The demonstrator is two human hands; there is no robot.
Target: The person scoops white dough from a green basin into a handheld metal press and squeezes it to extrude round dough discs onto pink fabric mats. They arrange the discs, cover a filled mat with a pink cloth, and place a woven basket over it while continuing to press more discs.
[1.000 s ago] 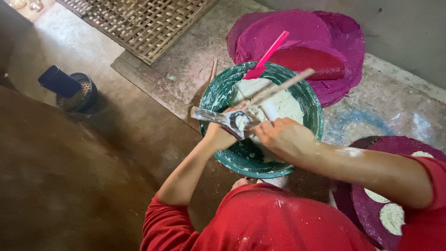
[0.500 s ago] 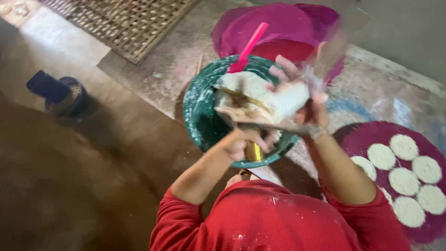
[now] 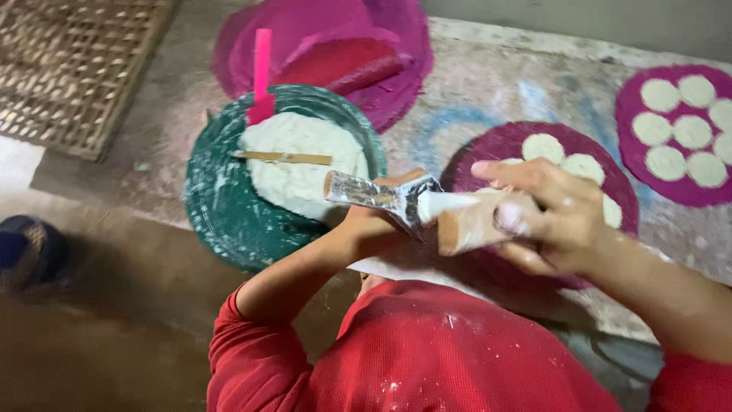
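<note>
My left hand (image 3: 364, 229) grips a dough-smeared metal press (image 3: 375, 194) above the near rim of a green basin (image 3: 221, 221). My right hand (image 3: 553, 210) is closed on the press's wooden block (image 3: 469, 225); a strip of white dough (image 3: 451, 201) shows between metal and wood. The basin holds a mound of white dough (image 3: 301, 164) with a wooden stick (image 3: 284, 157) lying across it and a pink spatula (image 3: 261, 76) standing in it. Under my right hand lies a magenta round mat (image 3: 496, 145) with white dough discs (image 3: 543, 146).
A second magenta mat (image 3: 637, 164) with several dough discs lies at the far right. More magenta mats (image 3: 335, 46) are stacked behind the basin. A woven cane tray (image 3: 72, 65) sits at the top left, a dark round object (image 3: 27, 252) at the left edge.
Both hands and the press have moved from over the basin to the right, above the disc-covered mat. The view has swung right, showing more discs.
</note>
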